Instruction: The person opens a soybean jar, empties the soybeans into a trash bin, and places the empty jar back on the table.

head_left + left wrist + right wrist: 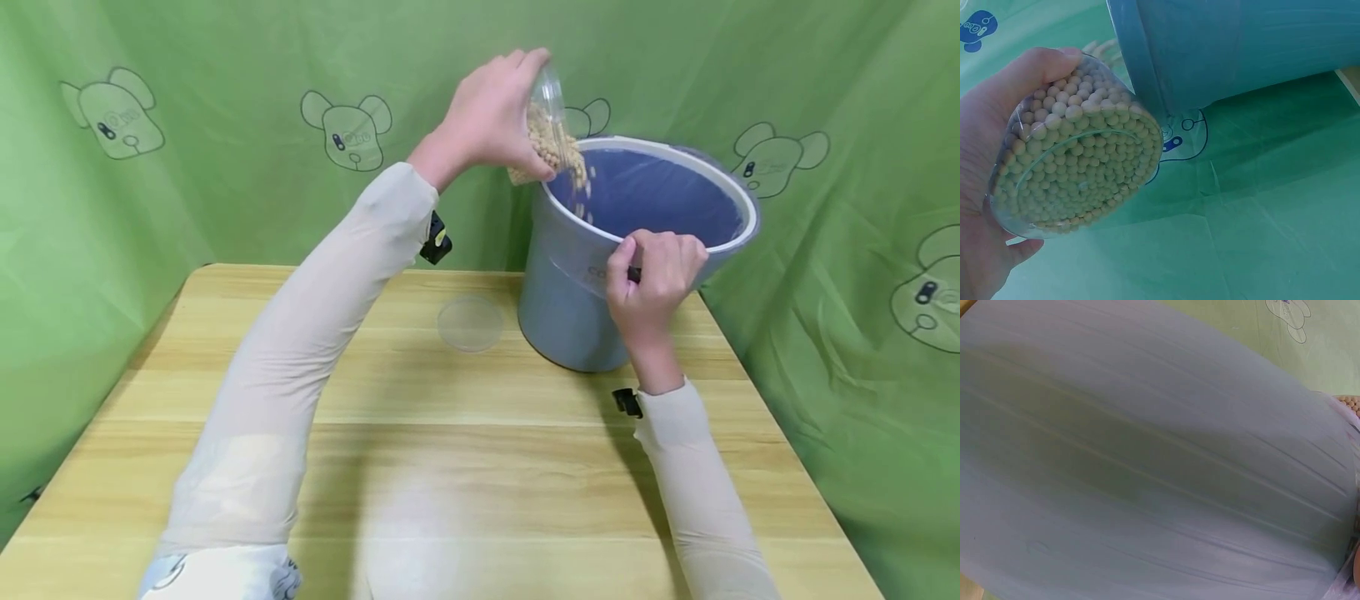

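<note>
My left hand [491, 112] grips a clear plastic jar [553, 96] from its side, tipped over the left rim of a blue-grey bin [573, 312]. Small round beige balls [578, 171] spill from its mouth into the bin. Seen from below in the left wrist view, the jar [1079, 169] is still well filled with balls, my thumb and fingers around it. At the bin's near rim, my right hand [654, 279] holds on with fingers curled over the edge. The bin's ribbed wall [1147, 456] fills most of the right wrist view; the bin's floor is hidden.
A clear round disc, like a lid [470, 323], lies flat on the wooden table [465, 483] left of the bin. Green cloth [247, 200] with printed bear heads hangs close behind and along both sides of the table.
</note>
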A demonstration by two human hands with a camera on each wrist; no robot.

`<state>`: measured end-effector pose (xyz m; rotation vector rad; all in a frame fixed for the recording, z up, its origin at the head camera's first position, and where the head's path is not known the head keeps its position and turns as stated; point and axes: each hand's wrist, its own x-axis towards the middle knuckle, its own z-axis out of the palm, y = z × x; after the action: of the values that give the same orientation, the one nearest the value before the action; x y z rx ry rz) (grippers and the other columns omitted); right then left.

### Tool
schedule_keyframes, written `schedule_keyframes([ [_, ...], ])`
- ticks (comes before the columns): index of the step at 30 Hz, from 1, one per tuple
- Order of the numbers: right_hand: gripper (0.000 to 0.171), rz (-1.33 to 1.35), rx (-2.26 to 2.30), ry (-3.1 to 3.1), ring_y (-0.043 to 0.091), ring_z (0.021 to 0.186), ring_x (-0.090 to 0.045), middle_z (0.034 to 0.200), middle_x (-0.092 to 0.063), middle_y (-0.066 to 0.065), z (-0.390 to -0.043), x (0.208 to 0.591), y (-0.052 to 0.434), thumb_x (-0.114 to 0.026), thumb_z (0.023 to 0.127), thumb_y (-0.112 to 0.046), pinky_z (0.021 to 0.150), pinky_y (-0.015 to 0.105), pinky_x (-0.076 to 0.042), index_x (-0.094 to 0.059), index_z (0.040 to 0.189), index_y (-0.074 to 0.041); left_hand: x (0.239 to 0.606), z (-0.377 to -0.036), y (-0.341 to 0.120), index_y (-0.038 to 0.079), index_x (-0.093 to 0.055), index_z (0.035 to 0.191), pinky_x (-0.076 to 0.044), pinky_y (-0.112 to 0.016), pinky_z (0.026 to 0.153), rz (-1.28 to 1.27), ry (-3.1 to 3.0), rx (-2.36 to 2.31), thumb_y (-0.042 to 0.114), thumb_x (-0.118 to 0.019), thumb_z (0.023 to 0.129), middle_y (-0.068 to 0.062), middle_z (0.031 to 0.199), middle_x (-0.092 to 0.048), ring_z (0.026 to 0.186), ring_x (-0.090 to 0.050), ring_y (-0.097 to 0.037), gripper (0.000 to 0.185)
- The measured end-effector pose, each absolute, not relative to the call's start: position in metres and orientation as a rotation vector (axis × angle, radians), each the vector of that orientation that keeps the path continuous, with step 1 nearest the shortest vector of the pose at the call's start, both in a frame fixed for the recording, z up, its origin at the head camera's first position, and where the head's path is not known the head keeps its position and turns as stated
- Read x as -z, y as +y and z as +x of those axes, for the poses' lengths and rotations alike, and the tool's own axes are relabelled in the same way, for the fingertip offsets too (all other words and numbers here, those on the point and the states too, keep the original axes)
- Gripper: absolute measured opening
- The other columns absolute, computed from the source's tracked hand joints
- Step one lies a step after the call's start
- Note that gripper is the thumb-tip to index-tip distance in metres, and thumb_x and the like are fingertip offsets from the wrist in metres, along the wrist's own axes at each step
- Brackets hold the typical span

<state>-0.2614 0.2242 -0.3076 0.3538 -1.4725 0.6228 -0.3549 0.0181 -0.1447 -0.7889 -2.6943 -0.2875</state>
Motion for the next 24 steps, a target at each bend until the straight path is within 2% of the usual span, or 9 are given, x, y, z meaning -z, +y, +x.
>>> schedule_keyframes([
  [5, 0.02, 0.349, -0.626, -1.48, 0.042, 0.076, -0.042, 0.072, -0.052, 0.024, -0.2611, 0.3085, 0.225, -0.055, 0.09, -0.007, 0.091, 0.043, -0.036, -0.058, 0.077, 0.008, 0.1459, -0.3551, 0.0189, 0.014, -0.016, 0.163, -0.041, -0.033, 0.118, -0.8, -2.683, 0.254, 0.069, -0.084, 0.061, -0.005, 0.158, -0.042, 0.139, -0.045, -0.02, 0.134],
  [8, 0.021, 0.354, -0.627, -1.49, 0.042, 0.076, -0.042, 0.072, -0.052, 0.024, -0.262, 0.3089, 0.2256, -0.055, 0.091, -0.007, 0.091, 0.043, -0.036, -0.058, 0.077, 0.008, 0.1451, -0.355, 0.0194, 0.013, -0.015, 0.163, -0.036, -0.035, 0.121, -0.805, -2.676, 0.217, 0.07, -0.083, 0.062, -0.006, 0.16, -0.04, 0.142, -0.042, -0.021, 0.134],
  [14, 0.022, 0.351, -0.632, -1.504, 0.042, 0.077, -0.042, 0.073, -0.052, 0.023, -0.2653, 0.3092, 0.2267, -0.055, 0.091, -0.009, 0.095, 0.035, -0.032, -0.059, 0.077, 0.008, 0.1425, -0.3547, 0.0212, 0.012, -0.011, 0.164, -0.025, -0.036, 0.127, -0.796, -2.671, 0.135, 0.073, -0.081, 0.063, -0.006, 0.165, -0.032, 0.148, -0.033, -0.022, 0.137],
  [24, 0.023, 0.334, -0.625, -1.506, 0.042, 0.077, -0.042, 0.073, -0.053, 0.023, -0.2668, 0.3106, 0.2282, -0.055, 0.092, -0.011, 0.095, 0.037, -0.033, -0.059, 0.077, 0.007, 0.1432, -0.3515, 0.0239, 0.009, -0.01, 0.164, -0.026, -0.039, 0.126, -0.794, -2.641, 0.038, 0.076, -0.078, 0.064, -0.007, 0.165, -0.031, 0.149, -0.03, -0.024, 0.138],
])
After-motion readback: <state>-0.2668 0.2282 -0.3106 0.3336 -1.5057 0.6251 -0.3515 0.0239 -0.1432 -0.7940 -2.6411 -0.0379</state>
